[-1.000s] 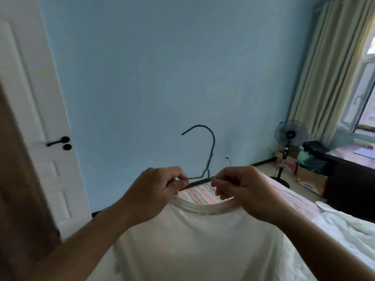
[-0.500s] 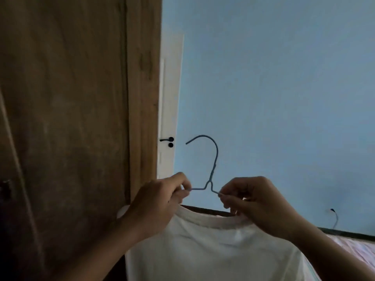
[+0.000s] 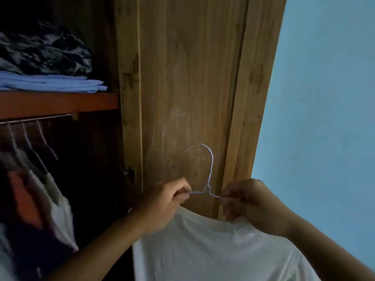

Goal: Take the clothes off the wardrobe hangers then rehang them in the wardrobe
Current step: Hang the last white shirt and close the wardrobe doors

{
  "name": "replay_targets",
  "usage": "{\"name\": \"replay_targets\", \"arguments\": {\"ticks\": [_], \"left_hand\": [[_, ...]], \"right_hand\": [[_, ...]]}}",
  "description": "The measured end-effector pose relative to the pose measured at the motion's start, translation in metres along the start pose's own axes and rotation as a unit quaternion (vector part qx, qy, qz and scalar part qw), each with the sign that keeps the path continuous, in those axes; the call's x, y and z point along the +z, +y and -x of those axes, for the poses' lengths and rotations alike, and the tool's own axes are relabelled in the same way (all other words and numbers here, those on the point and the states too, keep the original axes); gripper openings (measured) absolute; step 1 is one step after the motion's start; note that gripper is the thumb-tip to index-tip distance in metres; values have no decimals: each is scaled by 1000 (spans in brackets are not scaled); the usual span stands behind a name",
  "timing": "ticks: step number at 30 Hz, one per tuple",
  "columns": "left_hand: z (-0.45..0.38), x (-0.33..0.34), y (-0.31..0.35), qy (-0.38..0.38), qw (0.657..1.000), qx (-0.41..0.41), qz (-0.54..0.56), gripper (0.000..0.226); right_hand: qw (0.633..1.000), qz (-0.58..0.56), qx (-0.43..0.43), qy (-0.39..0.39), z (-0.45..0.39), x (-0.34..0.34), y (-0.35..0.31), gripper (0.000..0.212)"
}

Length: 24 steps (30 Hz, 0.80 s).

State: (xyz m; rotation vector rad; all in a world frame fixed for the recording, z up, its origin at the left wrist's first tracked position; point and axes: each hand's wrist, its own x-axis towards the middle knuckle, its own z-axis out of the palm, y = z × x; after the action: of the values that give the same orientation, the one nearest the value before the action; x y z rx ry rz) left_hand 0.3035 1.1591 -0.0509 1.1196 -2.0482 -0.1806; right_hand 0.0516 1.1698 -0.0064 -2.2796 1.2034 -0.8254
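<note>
Head view: left hand (image 3: 165, 205) and right hand (image 3: 253, 205) pinch hanger (image 3: 210, 173), shirt (image 3: 213, 250) below each grip.

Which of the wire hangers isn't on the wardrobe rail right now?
The pale blue wire hanger carrying the white T-shirt: the left hand and right hand pinch its shoulders before the wooden door, while the others hang from the metal rail.

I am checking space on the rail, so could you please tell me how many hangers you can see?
4: one hanger held by both hands, carrying the white shirt; three hooked on the rail at left. More may be hidden left.
</note>
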Motion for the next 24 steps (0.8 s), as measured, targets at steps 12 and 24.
{"name": "replay_targets", "arguments": {"ticks": [12, 24], "left_hand": [[12, -94, -130, -49, 950, -113, -288, 23], [55, -145, -213, -211, 794, -270, -502, 37]], "right_hand": [[997, -71, 0, -5, -124, 118, -41, 23], [993, -113, 36, -4, -221, 217, -65, 30]]}}
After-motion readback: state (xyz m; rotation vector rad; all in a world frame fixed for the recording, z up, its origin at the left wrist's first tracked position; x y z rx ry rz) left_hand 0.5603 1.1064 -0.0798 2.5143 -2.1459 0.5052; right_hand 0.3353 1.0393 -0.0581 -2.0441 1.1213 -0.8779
